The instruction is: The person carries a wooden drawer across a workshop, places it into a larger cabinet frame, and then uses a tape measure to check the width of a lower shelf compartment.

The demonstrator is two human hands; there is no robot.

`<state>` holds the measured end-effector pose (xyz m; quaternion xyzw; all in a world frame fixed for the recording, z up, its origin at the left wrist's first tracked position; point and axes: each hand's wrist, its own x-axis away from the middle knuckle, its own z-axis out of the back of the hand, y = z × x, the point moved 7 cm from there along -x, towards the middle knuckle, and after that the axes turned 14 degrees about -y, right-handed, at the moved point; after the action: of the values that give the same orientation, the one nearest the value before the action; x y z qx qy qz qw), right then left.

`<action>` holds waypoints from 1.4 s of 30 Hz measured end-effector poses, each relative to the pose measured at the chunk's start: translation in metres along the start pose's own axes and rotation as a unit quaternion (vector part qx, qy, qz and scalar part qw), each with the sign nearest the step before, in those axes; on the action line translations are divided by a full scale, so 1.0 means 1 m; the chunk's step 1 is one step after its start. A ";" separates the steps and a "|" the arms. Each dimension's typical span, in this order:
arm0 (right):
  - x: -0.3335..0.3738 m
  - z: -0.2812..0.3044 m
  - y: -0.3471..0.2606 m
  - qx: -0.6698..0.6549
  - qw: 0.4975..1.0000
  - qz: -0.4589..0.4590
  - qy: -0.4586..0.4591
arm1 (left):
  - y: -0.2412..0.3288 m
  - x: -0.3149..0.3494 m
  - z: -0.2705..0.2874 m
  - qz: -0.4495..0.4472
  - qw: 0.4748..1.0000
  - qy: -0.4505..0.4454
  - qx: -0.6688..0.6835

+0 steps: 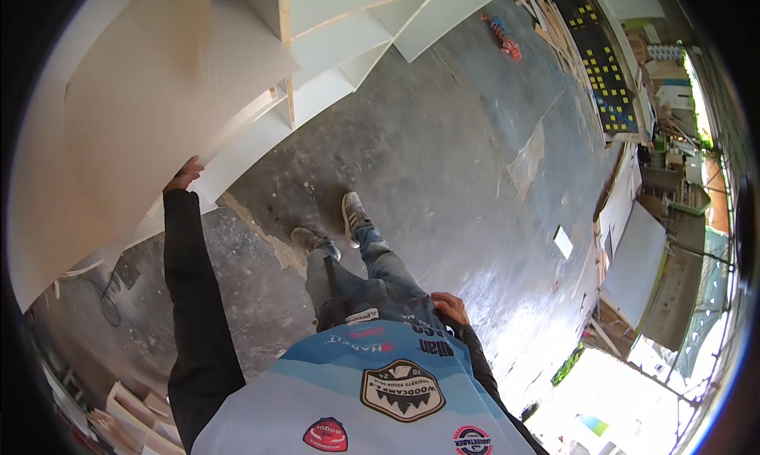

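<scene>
A large pale board [142, 122] fills the upper left, partly smeared by motion. At its near edge, my left hand [187, 174] grips the board, with the fingertips showing and the rest of the hand partly hidden. Beyond and under the board stands a white cabinet frame [332, 87] with open compartments and bare wood edges. My right hand [450, 306] rests against my hip at the shirt hem, holding nothing, its fingers lying loosely.
The grey concrete floor [427, 138] has pale worn patches. An orange-red coiled bundle [507, 43] lies at the far side. Timber strips [554, 27] and a black panel with yellow squares [609, 83] are at the far right. Leaning sheets [633, 249] line the right; a cable [111, 304] lies left.
</scene>
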<state>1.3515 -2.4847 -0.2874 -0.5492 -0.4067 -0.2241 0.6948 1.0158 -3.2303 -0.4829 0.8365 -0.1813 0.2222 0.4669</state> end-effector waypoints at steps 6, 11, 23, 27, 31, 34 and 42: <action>0.032 -0.008 0.058 -0.080 0.996 -0.045 0.022 | 0.029 0.013 -0.065 -0.129 0.988 0.047 0.065; 0.020 -0.001 0.057 -0.057 0.998 -0.022 0.006 | 0.038 -0.007 -0.014 -0.148 0.987 -0.037 0.059; 0.016 0.000 0.033 0.019 1.000 0.016 -0.001 | 0.036 -0.010 -0.061 -0.223 0.969 -0.076 0.066; 0.027 -0.012 0.044 -0.092 0.995 0.030 0.039 | 0.031 -0.014 -0.062 -0.208 0.972 -0.110 0.014; 0.035 -0.024 0.059 -0.073 0.996 0.048 0.022 | 0.027 -0.016 -0.041 -0.145 0.953 -0.016 0.267; 0.032 -0.024 0.072 -0.045 0.997 0.048 0.042 | 0.028 -0.008 -0.033 -0.135 0.941 0.075 0.300; -0.001 0.005 0.121 0.038 0.991 0.117 0.058 | -0.086 0.074 -0.094 -0.056 0.956 0.211 0.195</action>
<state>1.4409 -2.4440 -0.3583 -0.5523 -0.3068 -0.1576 0.7590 1.1027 -3.1131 -0.4591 0.8543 0.0156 0.3978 0.3343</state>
